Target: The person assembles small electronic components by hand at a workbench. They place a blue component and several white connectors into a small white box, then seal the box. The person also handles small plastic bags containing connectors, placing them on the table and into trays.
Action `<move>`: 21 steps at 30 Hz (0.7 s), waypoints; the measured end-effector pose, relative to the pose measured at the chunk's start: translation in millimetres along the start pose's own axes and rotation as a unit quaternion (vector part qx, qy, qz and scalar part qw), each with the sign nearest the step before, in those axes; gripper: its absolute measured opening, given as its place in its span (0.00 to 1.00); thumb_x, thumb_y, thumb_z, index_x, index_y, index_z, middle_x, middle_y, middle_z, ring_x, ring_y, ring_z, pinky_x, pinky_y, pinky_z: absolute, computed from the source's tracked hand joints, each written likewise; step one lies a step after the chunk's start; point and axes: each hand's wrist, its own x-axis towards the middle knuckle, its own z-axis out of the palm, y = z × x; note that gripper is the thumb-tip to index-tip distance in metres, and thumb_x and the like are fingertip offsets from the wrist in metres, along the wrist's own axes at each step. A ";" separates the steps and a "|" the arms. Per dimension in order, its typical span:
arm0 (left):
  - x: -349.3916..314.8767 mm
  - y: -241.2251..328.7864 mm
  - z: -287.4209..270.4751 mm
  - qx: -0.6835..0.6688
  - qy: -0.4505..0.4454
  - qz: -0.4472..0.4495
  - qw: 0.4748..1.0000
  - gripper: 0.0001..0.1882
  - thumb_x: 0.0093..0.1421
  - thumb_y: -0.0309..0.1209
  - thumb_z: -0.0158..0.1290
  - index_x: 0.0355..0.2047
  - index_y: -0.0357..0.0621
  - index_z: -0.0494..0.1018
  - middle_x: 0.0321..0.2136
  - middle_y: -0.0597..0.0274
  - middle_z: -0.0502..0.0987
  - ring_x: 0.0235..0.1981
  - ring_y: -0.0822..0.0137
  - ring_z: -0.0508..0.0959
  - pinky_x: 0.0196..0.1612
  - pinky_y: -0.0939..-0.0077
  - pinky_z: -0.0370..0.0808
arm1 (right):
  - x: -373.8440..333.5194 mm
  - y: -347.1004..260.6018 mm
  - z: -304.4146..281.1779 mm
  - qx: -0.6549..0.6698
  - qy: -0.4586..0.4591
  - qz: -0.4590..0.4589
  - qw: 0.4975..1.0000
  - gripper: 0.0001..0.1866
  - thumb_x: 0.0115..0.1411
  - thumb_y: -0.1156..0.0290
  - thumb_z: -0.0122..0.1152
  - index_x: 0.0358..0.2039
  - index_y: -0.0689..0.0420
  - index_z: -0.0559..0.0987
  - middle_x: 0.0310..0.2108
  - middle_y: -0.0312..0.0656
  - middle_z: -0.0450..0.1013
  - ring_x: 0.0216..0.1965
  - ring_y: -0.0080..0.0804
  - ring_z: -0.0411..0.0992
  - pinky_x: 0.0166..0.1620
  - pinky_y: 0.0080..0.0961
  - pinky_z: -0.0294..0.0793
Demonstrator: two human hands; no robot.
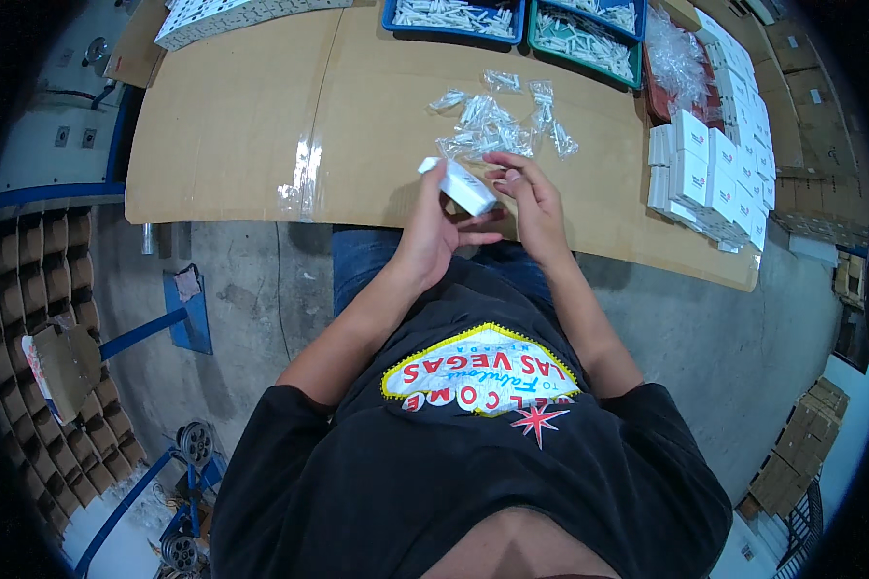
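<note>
A small white carton is held in my left hand, tilted just above the table's near edge, with fingers and thumb wrapped round it. My right hand hovers to the right of the carton, fingers apart and nothing visible in them. Just beyond both hands lies a loose pile of clear plastic bags filled with small white pieces that look like plugs or anchors. The cardboard tabletop spreads under all of this.
Along the far edge stand a blue tray and a green tray, both full of white pieces. A red tray holds empty-looking clear bags. Stacked white cartons occupy the right edge. A patterned white box is far left.
</note>
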 end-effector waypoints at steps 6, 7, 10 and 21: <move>2.9 -8.3 4.3 0.141 -0.007 0.127 0.982 0.41 0.70 0.48 0.43 0.76 0.64 0.35 0.64 0.51 0.60 0.58 0.55 0.70 0.52 0.57 0.76 | -0.7 -8.0 9.6 -0.231 -0.092 -0.170 0.954 0.23 0.70 0.63 0.57 0.61 0.62 0.73 0.61 0.53 0.70 0.63 0.47 0.68 0.65 0.34 0.65; 4.6 -11.8 3.6 0.138 -0.014 0.146 0.979 0.40 0.70 0.50 0.42 0.76 0.65 0.35 0.65 0.52 0.60 0.58 0.56 0.70 0.54 0.58 0.75 | 0.0 -11.3 9.4 -0.228 -0.101 -0.167 0.954 0.24 0.70 0.63 0.57 0.61 0.62 0.73 0.61 0.53 0.70 0.63 0.47 0.68 0.65 0.34 0.65; -1.6 -6.0 14.2 0.043 -0.015 0.137 0.990 0.37 0.72 0.54 0.40 0.75 0.59 0.43 0.65 0.54 0.61 0.62 0.58 0.68 0.60 0.57 0.70 | 0.6 -15.5 7.1 -0.219 -0.110 -0.158 0.957 0.25 0.69 0.63 0.59 0.62 0.62 0.72 0.61 0.54 0.70 0.62 0.47 0.69 0.64 0.34 0.65; -8.4 5.8 7.0 -0.008 -0.064 -0.058 0.996 0.32 0.70 0.63 0.39 0.60 0.52 0.65 0.49 0.61 0.74 0.51 0.65 0.76 0.52 0.63 0.75 | -4.0 -18.3 3.1 -0.269 -0.151 -0.188 0.932 0.29 0.67 0.63 0.57 0.64 0.63 0.68 0.64 0.55 0.64 0.64 0.51 0.65 0.66 0.38 0.63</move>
